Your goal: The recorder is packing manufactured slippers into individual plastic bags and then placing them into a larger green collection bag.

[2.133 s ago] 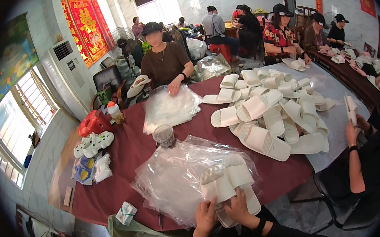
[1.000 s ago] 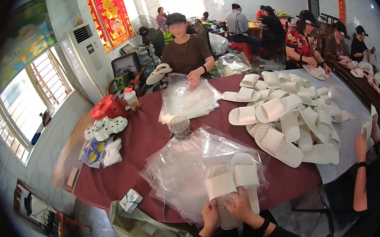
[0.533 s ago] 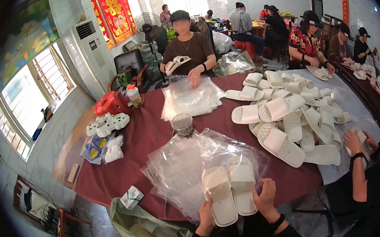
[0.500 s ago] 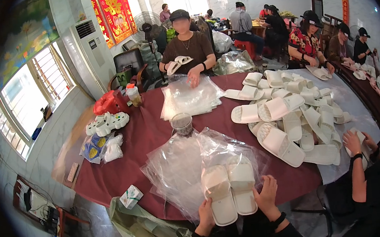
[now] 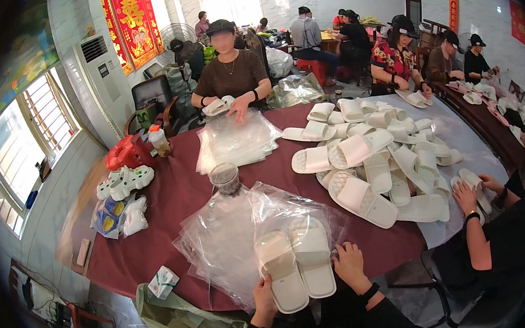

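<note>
A pair of white open-toe slippers [image 5: 284, 274] lies side by side in front of me, toe ends inside a clear plastic bag [image 5: 279, 210] and heels sticking out. My left hand [image 5: 264, 301] grips the left slipper's outer edge near the heel. Beside the right slipper, my right hand [image 5: 350, 265] has curled fingers at the side of the bag, seemingly pinching its edge. Under and left of the slippers spreads a stack of clear bags [image 5: 216, 241], with a clear cup [image 5: 225, 179] of dark contents standing at its far end.
A heap of white slippers [image 5: 362, 148] covers the table's right part. Across the table [image 5: 176, 191], a person [image 5: 228, 72] handles slippers over another bag stack [image 5: 238, 142]. A co-worker's hands [image 5: 468, 195] hold slippers at right. White clogs [image 5: 124, 182], a red bag [image 5: 129, 153] and a small box [image 5: 163, 282] sit at left.
The whole view has shifted, moving the scene leftward. My right hand has come closer to the right slipper's side. The person across has lowered the slippers toward the bags.
</note>
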Demonstrator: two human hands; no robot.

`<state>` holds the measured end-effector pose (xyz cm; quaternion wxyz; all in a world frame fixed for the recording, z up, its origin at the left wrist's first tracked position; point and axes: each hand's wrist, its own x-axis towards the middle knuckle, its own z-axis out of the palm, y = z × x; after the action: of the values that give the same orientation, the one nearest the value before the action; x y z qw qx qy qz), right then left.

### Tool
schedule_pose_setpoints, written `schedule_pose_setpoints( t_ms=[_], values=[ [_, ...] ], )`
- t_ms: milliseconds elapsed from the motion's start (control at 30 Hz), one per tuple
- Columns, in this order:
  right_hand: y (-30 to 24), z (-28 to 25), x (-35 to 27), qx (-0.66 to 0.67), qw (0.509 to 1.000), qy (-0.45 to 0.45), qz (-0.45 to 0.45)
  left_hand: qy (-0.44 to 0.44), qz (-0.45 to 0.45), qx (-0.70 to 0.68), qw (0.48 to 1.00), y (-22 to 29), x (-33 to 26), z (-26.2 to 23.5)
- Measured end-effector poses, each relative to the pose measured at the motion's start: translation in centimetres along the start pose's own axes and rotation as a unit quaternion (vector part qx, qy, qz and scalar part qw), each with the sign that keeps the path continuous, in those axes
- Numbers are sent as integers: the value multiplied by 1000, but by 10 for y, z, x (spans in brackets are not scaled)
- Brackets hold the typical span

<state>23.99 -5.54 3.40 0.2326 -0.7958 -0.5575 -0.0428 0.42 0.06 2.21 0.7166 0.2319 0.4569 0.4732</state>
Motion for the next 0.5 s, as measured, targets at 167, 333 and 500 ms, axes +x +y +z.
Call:
schedule_pose_setpoints(
  t_ms=[167, 333, 500],
  values=[
    [3, -3, 2, -31, 999, -1, -26, -9, 5, 3, 1000, 1, 8, -6],
    [-8, -19, 6, 248, 967, 23, 58, -10, 41, 11, 999, 8, 13, -1],
    [-29, -68, 24, 460, 876, 1, 145, 6, 51, 57, 997, 51, 5, 13]
  ],
)
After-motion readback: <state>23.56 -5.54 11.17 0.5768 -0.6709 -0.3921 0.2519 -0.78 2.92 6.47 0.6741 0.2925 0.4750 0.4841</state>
